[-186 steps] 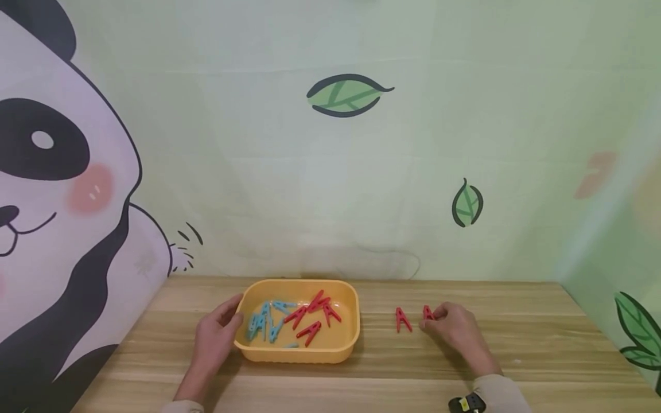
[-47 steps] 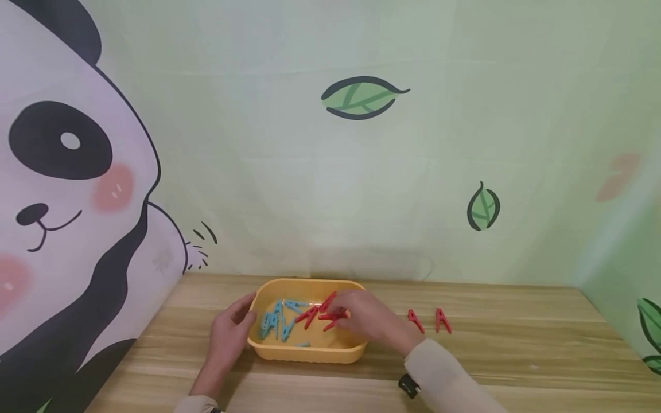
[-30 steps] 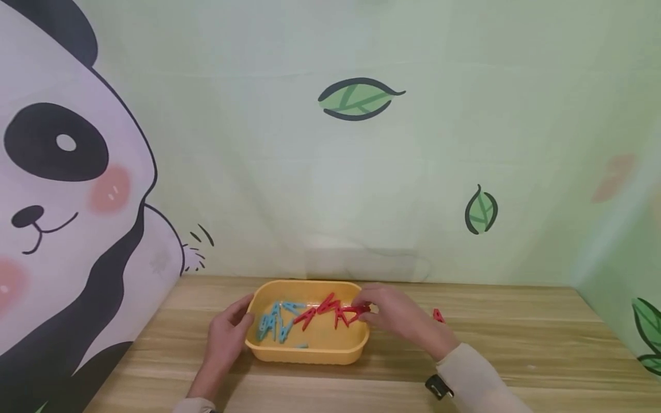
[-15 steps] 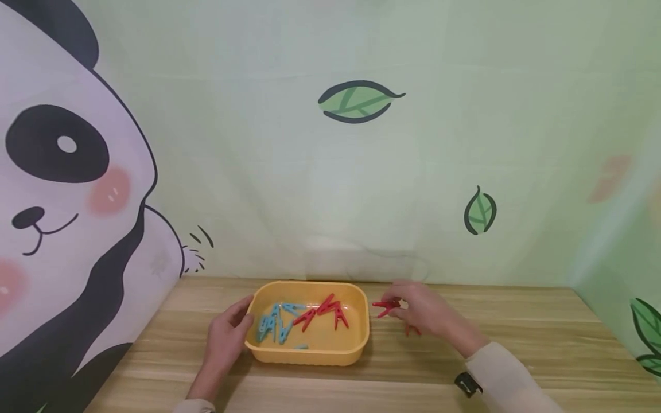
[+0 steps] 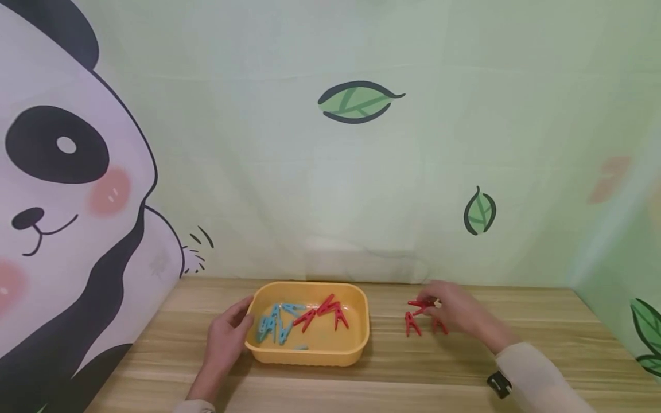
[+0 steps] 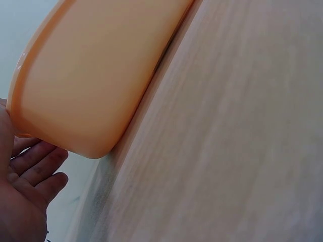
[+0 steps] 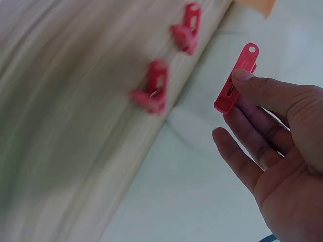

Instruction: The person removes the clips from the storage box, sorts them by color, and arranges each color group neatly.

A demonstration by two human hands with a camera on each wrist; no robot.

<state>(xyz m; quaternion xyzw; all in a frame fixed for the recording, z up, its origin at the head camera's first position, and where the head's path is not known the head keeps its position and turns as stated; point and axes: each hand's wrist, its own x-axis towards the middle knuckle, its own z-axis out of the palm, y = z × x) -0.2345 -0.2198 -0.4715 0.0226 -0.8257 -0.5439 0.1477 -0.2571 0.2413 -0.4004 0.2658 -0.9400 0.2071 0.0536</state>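
A yellow plastic basin (image 5: 304, 357) holds several light blue clothespins (image 5: 283, 332) on its left side and three red clothespins (image 5: 341, 318) towards the right. My left hand (image 5: 223, 338) holds the basin's left end, thumb and forefinger at the rim; in the left wrist view its other fingers (image 6: 43, 164) extend past the basin's end wall. My right hand (image 5: 459, 310) pinches a red clothespin (image 7: 247, 58) between thumb and fingers, raised over the table. Just below it lie two more red clothespins, a left one (image 5: 411, 325) and a right one (image 5: 440, 326) partly behind the hand.
The wood-grain table (image 5: 310, 390) ends at the back against a pale green cloth wall (image 5: 248, 172) printed with leaves and a panda (image 5: 62, 189). To the right of the basin, the tabletop stretches under and beyond my right arm.
My right hand let go of a second red clothespin on the table, reached into the basin, took another red one and carried it right over the two lying there. My left hand stays at the basin.
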